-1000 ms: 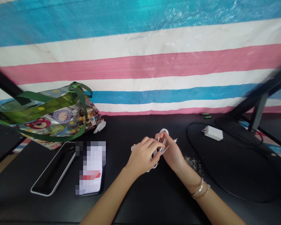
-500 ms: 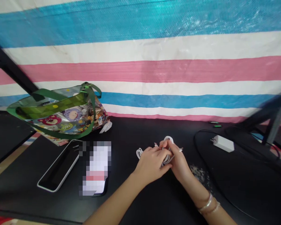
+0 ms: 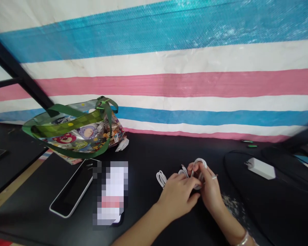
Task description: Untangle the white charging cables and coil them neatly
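A coiled white cable (image 3: 200,161) is held between my two hands above the black table. My right hand (image 3: 210,188) curls around the coil, fingers bent over its top, and a small plug end (image 3: 214,177) sticks out on the right. From the left, my left hand (image 3: 176,195) reaches across with its fingers closed on the near part of the coil, hiding some of it. Just behind my left hand, another white cable loop (image 3: 161,178) shows, partly covered. A white connector (image 3: 184,168) pokes up between the hands.
On the left lie a white-edged phone (image 3: 72,191) and a second phone with a blurred screen (image 3: 113,194). Behind them stands a transparent cartoon bag (image 3: 84,131) with green handles. A white charger (image 3: 261,168) and black cord (image 3: 229,171) lie right. A striped sheet (image 3: 169,85) hangs behind.
The view has swung slightly left and up, so everything sits further right and lower. My left fingers have shifted on the coil, and more of its upper loop shows.
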A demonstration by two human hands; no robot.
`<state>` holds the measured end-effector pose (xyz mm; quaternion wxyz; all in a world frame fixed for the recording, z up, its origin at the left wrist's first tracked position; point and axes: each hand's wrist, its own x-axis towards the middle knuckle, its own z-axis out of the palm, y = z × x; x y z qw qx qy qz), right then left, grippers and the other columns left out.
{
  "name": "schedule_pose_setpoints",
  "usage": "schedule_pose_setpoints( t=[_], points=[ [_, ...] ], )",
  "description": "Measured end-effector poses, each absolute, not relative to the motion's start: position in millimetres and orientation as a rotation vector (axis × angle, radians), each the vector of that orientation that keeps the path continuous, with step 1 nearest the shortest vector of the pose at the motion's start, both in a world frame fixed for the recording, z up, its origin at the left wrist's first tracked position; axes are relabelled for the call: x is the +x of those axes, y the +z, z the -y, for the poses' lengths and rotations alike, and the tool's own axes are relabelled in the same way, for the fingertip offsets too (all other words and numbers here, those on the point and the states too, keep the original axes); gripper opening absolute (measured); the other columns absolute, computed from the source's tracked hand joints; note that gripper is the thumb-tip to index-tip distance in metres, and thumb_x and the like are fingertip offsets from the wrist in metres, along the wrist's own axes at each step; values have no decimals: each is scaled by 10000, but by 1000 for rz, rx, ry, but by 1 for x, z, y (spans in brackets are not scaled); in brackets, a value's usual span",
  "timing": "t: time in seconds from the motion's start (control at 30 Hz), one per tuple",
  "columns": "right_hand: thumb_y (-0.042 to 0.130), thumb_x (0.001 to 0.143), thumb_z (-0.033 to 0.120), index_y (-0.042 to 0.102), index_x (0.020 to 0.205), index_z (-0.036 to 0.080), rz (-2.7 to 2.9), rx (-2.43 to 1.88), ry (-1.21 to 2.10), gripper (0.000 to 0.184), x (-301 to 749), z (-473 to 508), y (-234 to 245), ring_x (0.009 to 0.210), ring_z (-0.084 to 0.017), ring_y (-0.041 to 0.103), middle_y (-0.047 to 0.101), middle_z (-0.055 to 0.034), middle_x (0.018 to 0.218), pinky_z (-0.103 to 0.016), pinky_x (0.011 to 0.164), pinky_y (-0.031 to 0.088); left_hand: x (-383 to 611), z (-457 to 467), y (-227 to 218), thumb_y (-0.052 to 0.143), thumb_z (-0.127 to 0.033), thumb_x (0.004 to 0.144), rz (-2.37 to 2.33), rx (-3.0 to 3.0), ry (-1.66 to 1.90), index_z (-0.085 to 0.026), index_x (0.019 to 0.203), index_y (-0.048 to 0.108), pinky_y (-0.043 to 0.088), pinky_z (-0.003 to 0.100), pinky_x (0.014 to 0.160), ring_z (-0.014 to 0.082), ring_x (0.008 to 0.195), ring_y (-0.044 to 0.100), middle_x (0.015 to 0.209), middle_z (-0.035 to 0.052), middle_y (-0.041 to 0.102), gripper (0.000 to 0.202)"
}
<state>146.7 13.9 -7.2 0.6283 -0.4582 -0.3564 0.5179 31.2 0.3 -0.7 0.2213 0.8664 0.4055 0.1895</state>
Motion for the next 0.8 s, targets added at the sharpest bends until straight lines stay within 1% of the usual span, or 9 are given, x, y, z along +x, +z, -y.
schedule_pose_setpoints(
  t=[0.17,0.27,0.37,0.47,0.53,0.57,0.63,0.7,0.8],
  points=[
    [728,650,544,552,538,209,826,-1047,1205,395,150,-16,-10,568,-138,504,570,3,598,-290,643,471,32,-1,-6,617,-152,792,-1088,2352,658,-216,956,574,443,382,909,198,909,632,932,6,711,182],
    [704,672,566,567,531,205,856,-1024,1212,411,151,-17,-12,599,-157,526,574,-12,596,-321,722,481,32,-2,-8,604,-121,775,-1080,2331,713,-220,918,578,443,392,914,199,876,636,891,1,712,176],
    [701,670,584,563,520,205,870,-1009,1194,430,150,-18,-11,613,-162,530,560,-8,585,-338,791,477,32,-2,-10,598,-77,740,-1083,2301,822,-218,864,580,450,390,908,195,851,638,862,-4,705,189],
    [694,665,607,543,503,202,888,-1029,1189,462,149,-19,-9,592,-154,519,537,-1,556,-321,741,479,33,-3,-11,578,-33,703,-1089,2276,924,-214,817,585,481,345,815,173,735,629,780,-15,693,214],
    [656,685,638,549,521,196,938,-1042,1202,483,149,-19,-8,578,-154,515,548,-12,563,-297,628,466,34,-3,-12,559,-19,698,-1120,2248,955,-218,796,594,484,284,676,152,629,603,694,-33,678,225],
    [648,701,628,557,536,192,968,-1047,1200,476,149,-20,-7,567,-148,509,557,-15,572,-285,588,453,34,-3,-12,561,-21,691,-1136,2251,986,-218,777,595,473,267,624,148,594,589,668,-36,670,217],
    [608,732,640,558,556,186,990,-1065,1171,490,149,-21,-6,560,-139,505,562,-20,583,-267,552,435,34,-4,-12,571,-22,682,-1169,2259,1002,-221,748,594,460,250,582,137,538,560,592,-53,630,211],
    [595,699,692,532,531,185,1019,-1064,1170,539,148,-22,-7,542,-138,503,550,-21,559,-265,535,436,35,-5,-12,596,-20,646,-1177,2293,1033,-218,715,577,452,239,545,131,498,539,542,-67,597,210],
    [569,717,697,517,536,186,1062,-1051,1113,545,147,-23,-9,539,-137,501,535,-15,545,-262,536,438,35,-6,-15,602,-32,637,-1195,2346,1054,-217,692,543,457,230,528,132,495,547,539,-70,596,202]
  ],
)
